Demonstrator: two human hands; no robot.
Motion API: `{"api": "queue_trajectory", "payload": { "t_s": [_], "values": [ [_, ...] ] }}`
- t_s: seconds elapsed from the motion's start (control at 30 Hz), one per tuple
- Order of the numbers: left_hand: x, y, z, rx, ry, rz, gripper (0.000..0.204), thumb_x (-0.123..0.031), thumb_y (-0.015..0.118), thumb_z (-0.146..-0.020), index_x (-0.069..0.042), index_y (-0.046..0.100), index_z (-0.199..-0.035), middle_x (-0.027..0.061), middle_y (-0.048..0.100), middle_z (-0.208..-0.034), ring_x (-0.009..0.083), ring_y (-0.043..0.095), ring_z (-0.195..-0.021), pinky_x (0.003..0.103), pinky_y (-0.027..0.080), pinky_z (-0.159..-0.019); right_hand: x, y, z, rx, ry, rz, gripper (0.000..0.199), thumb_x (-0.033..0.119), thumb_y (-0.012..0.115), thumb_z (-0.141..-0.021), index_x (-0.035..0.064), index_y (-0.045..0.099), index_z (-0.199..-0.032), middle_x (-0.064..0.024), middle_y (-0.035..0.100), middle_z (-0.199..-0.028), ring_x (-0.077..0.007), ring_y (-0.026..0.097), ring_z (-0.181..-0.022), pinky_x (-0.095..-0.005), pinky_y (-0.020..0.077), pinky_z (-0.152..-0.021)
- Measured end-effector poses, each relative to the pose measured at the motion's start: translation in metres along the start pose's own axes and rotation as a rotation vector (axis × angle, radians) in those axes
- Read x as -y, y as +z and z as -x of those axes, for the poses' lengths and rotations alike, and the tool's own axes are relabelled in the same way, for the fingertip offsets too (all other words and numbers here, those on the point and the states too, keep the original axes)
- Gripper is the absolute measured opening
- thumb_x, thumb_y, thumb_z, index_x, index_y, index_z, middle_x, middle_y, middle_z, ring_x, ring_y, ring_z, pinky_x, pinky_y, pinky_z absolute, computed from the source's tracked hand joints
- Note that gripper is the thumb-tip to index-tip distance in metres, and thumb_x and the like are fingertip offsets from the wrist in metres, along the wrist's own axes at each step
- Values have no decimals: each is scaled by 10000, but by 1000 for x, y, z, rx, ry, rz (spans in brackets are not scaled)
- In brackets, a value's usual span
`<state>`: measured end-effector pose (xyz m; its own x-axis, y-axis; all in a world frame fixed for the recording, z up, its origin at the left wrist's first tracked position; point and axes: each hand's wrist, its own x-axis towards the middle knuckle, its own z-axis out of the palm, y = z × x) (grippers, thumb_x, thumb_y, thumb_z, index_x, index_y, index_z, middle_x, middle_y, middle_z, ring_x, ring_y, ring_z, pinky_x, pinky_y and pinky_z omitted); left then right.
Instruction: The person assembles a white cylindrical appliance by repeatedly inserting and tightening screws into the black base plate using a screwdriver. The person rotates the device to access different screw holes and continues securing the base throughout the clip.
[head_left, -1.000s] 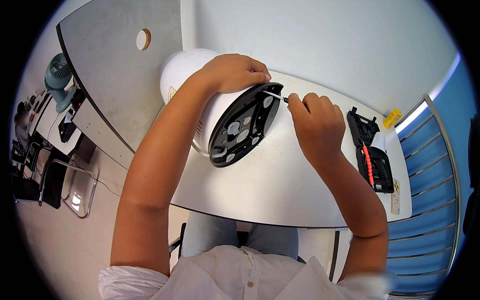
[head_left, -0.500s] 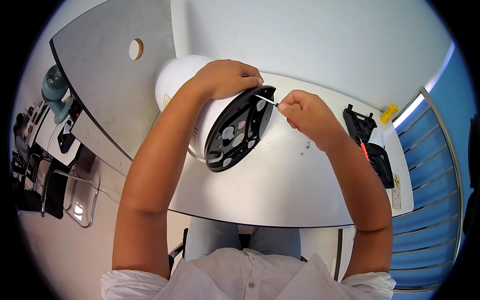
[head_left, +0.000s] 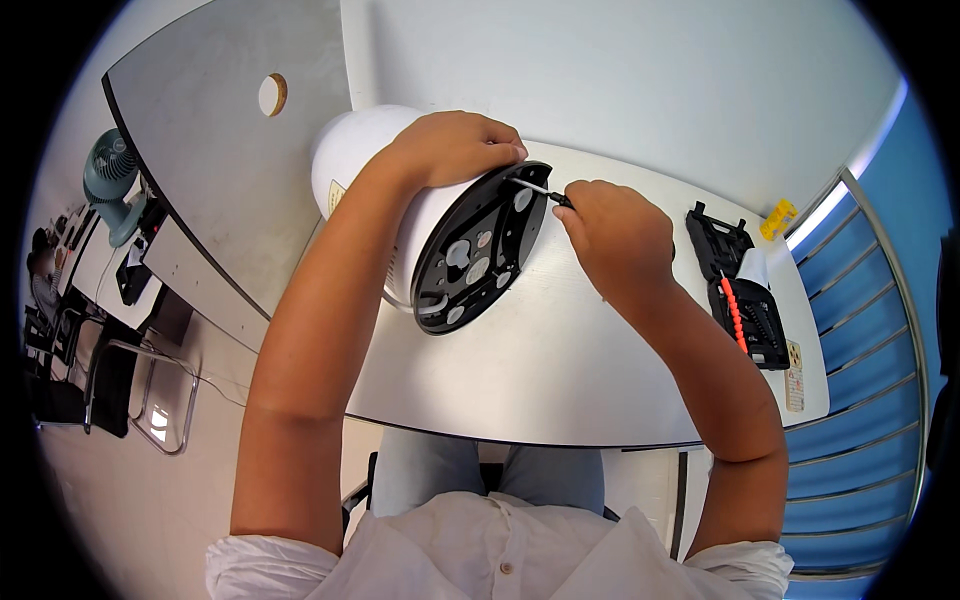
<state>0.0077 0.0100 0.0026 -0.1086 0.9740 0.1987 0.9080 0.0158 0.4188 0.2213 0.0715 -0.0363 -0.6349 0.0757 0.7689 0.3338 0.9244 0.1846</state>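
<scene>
A white, rounded household appliance (head_left: pixel 358 150) lies tipped on its side on the table, its black underside (head_left: pixel 440 280) turned toward me and to the right. Across its top rests my left hand (head_left: pixel 462 150), fingers curled over the body close to the black rim and gripping it. My right hand (head_left: pixel 622 238) is closed around the dark handle of a screwdriver (head_left: pixel 532 187), most of which the palm hides. Its metal shaft reaches left to the upper part of the underside. Where exactly the tip sits is too small to tell.
At the table's right side lie an open black tool case (head_left: pixel 768 345), an orange-red flexible shaft (head_left: pixel 735 318), a yellow object (head_left: pixel 778 219) and a beige card-like piece (head_left: pixel 795 375). A grey partition (head_left: pixel 220 130) stands left, a metal railing (head_left: pixel 860 400) right. Farther left are a fan (head_left: pixel 110 175) and a person.
My right hand has rolled over, so its back now shows and the screwdriver's shaft slants more. The left hand keeps its hold, and the appliance has barely shifted.
</scene>
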Motion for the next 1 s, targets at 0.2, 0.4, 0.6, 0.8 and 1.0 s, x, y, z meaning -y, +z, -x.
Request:
{"api": "queue_trajectory", "payload": {
  "t_s": [0.2,0.4,0.6,0.8,1.0],
  "values": [
    [1,1,3,-19,-12,0,389,-455,454,-891,-221,707,-1069,67,694,-1010,248,616,-978,357,456,-888,-16,-23,-28,717,874,-1041,216,221,611,-884,34,591,-778,22,433,-551,-63,339,-494,-263,269,-442],
    [1,-1,-3,-3,-14,-17,397,-463,457,-894,-217,706,-1082,74,694,-1027,256,615,-995,354,451,-903,1,-12,-8,293,435,-514,173,158,671,-804,65,540,-740,-53,535,-659,-136,442,-524,-289,318,-438],
    [1,-1,0,-14,-15,16,402,-481,470,-894,-215,708,-1079,73,695,-1030,253,616,-1002,352,450,-906,-2,4,-2,-112,-148,208,202,76,667,-684,112,469,-701,-15,374,-599,-180,436,-520,-310,377,-458],
    [2,-1,3,-19,-31,6,394,-470,474,-886,-210,715,-1058,70,695,-1017,243,621,-981,357,458,-889,5,-9,-12,238,252,-193,189,168,623,-836,70,513,-717,-4,474,-631,-157,440,-529,-290,329,-445],
    [1,2,-1,-21,-5,3,390,-455,468,-887,-207,711,-1065,73,694,-1014,246,620,-979,363,458,-887,-14,-15,-24,690,929,-1033,317,318,588,-921,34,573,-781,-3,494,-671,-110,398,-567,-279,346,-497]
  ]
}}
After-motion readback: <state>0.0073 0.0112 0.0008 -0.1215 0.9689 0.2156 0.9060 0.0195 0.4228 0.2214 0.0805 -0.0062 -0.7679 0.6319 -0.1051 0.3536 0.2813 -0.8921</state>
